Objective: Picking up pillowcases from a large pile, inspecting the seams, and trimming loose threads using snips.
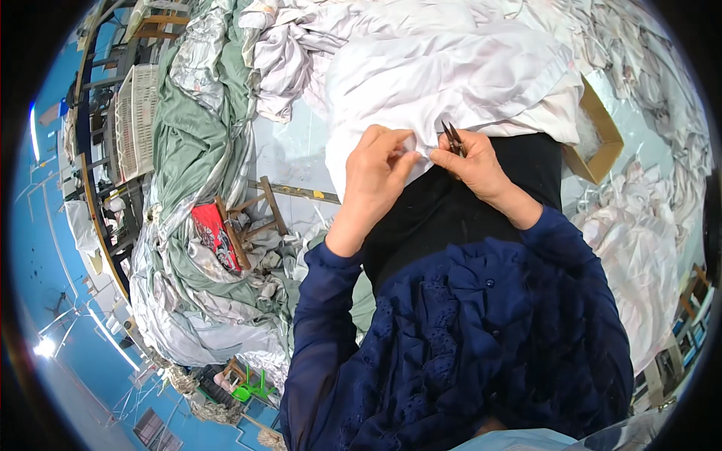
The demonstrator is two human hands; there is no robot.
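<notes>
White cloth: From the head camera I saw the white cloth (444,68) spread ahead of the person, its near edge over the lap and between the two hands.
Left fingers: The left hand (376,173) was at the near left edge of the white cloth, thumb and forefinger bent toward each other with white fabric showing at their tips; I could not tell whether they were clamped on it.
Right fingers: The right hand (481,169) was closed around dark snips (453,139), thumb tip at the near edge of the white cloth, beside the left fingertips.
Snip blades: They pointed away from the person, over the white cloth, tips slightly parted.
Edges: A cardboard box (606,150) stood at the right edge of the white cloth; I could not tell if they touched. Black fabric (466,192) covered the lap on the near side.
Room: Left of the white cloth I had a strip of pale surface (289,158), then green fabric (192,128) and a wooden stool (271,204).
Prints: A red cover (216,237), left and nearer than the white cloth, carried a black-and-pale pattern.
</notes>
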